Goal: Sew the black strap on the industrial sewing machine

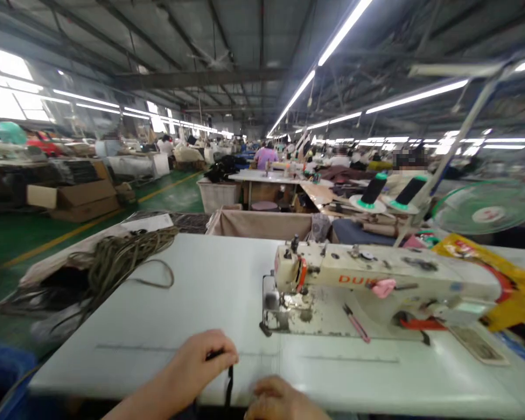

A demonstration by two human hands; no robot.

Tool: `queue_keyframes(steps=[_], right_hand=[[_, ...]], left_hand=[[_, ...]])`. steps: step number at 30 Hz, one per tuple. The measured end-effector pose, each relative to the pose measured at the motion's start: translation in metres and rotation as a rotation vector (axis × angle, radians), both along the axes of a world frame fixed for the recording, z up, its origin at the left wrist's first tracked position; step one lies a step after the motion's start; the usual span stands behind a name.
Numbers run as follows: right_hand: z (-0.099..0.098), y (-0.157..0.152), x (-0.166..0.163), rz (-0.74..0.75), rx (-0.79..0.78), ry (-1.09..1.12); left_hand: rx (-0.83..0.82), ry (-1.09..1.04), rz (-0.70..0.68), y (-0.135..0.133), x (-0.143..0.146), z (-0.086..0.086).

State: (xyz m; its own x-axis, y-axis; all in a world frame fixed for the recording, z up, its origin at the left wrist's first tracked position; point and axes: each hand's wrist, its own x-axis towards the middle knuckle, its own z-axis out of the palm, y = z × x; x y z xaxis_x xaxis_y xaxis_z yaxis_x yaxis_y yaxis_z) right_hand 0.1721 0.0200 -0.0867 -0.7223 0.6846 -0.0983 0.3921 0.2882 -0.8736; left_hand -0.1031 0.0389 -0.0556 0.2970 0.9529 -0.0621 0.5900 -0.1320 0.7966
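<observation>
Near the front edge of the white sewing table (192,303), my left hand (201,361) pinches a narrow black strip (230,386). The strip hangs from between thumb and fingers toward the table's edge, and its lower end is out of sight. To its right, low in the picture, is my right hand (280,399) with fingers curled inward; whatever they may hold is hidden. Beyond both hands stands a sewing machine (376,286). A pair of pink-handled thread snips (357,324) lies on its bed.
At the table's left side a heap of olive cord (122,256) lies, one loop reaching onto the top. A fabric-lined bin (262,224) is behind the table. Black thread cones (374,189) and a green fan (487,207) stand at the right. Several people work farther off.
</observation>
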Motion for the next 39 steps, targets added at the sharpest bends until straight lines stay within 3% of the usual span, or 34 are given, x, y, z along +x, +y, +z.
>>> queue_keyframes(steps=[2,5,8,11,13,18,22,32,39], right_hand=[[0.012,-0.011,-0.006,-0.044,0.128,-0.036],[0.033,-0.014,-0.010,-0.272,0.298,-0.035],[0.037,-0.011,-0.019,-0.421,0.181,0.117],[0.022,-0.012,-0.030,-0.406,-0.149,0.288],[0.014,-0.013,-0.032,-0.399,-0.260,0.307],[0.013,-0.012,-0.012,-0.428,-0.144,0.131],[0.017,-0.009,0.008,-0.432,-0.097,0.099],[0.009,-0.015,0.031,-0.539,-0.076,0.152],[0.005,-0.021,0.037,-0.577,-0.003,0.135]], left_hand=[[-0.035,-0.096,0.032,-0.004,0.007,0.009],[-0.085,-0.167,0.078,-0.004,0.017,0.016],[-0.136,-0.242,0.027,-0.008,0.027,0.015],[-0.200,-0.348,-0.050,-0.014,0.035,0.009],[-0.236,-0.379,-0.098,-0.016,0.035,0.007],[-0.159,-0.121,-0.095,-0.015,0.022,0.006],[-0.088,0.045,-0.170,-0.015,0.014,0.007],[-0.047,0.033,-0.273,-0.016,0.023,0.006],[-0.042,0.009,-0.185,-0.021,0.025,-0.002]])
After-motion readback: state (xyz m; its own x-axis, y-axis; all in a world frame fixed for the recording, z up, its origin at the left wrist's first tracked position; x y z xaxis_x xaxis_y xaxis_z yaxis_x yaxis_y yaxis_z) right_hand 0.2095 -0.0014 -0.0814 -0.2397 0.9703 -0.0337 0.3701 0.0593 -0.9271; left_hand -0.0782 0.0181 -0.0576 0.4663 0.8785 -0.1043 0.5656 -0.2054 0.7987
